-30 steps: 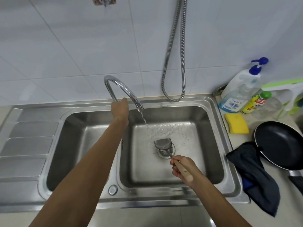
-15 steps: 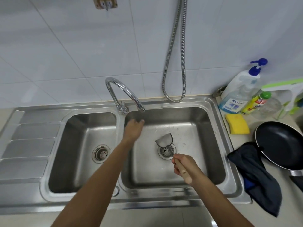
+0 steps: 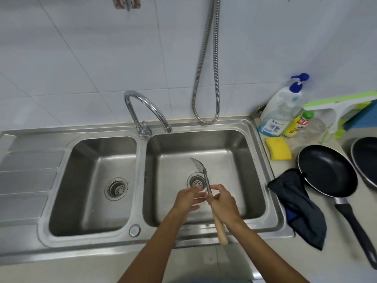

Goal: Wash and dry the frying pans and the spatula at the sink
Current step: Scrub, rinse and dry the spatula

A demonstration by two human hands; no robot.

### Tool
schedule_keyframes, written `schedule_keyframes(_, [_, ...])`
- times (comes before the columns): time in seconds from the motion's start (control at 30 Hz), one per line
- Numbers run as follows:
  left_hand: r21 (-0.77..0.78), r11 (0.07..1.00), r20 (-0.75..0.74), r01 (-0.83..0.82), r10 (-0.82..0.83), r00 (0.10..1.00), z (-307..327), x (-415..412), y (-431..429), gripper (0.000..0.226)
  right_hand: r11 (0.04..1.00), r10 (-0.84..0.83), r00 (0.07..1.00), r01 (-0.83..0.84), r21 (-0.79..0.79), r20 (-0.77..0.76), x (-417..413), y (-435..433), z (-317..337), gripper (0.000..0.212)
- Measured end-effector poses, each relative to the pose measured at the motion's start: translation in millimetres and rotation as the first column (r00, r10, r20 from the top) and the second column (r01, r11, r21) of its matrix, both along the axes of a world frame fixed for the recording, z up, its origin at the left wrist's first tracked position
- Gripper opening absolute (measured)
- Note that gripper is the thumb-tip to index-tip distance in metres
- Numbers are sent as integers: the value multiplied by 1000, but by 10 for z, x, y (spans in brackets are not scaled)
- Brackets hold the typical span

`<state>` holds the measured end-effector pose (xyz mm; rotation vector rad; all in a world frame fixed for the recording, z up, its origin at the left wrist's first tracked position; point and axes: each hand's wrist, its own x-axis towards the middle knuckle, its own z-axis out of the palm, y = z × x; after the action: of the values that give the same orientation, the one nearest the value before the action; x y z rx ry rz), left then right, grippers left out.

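Observation:
My right hand point(image 3: 222, 203) grips the wooden handle of the metal spatula point(image 3: 199, 165) over the right sink basin point(image 3: 234, 144). Its blade is turned on edge above the drain. My left hand point(image 3: 187, 199) is right beside it with straight fingers reaching to the spatula's metal shaft. No water runs from the tap point(image 3: 146, 111). A black frying pan point(image 3: 326, 170) lies on the counter to the right, and a second dark pan point(image 3: 367, 160) is cut off by the frame's right edge.
A dark blue cloth point(image 3: 295, 205) lies between sink and pan. A yellow sponge point(image 3: 278, 148), a soap pump bottle point(image 3: 283, 107) and a yellow detergent bottle point(image 3: 297, 124) stand at the back right. The left basin point(image 3: 81, 152) and a drainboard point(image 3: 26, 170) lie to the left.
My left hand left the tap, crossed the right basin and came beside my right hand. The water stopped. The spatula blade turned on edge and its handle now points toward me.

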<state>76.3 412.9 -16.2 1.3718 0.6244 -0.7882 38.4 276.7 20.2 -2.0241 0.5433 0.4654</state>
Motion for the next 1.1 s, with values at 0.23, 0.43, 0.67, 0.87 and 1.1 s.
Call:
schedule_keyframes(0.23, [-119, 993, 59, -21, 28, 998, -9, -26, -53, 28, 984, 32, 1000, -31, 174, -2, -217, -99, 236, 24])
schedule_keyframes(0.43, [5, 995, 204, -103, 100, 974, 66, -66, -296, 29, 976, 191, 981, -185, 110, -42, -440, -386, 354, 46])
schedule_keyframes(0.67, [90, 981, 309, -174, 139, 941, 244, -251, -546, 22, 943, 301, 953, -297, 151, -5, -962, -795, 644, 49])
schedule_keyframes(0.87, [74, 967, 277, -242, 214, 937, 265, -631, -841, 39, 944, 328, 942, -329, -4, 73, -1188, -1194, 545, 45])
schedule_keyframes(1.1, [76, 951, 296, -301, 267, 917, 434, -908, -937, 25, 564, 244, 968, -96, -820, 54, -850, -2332, -111, 72])
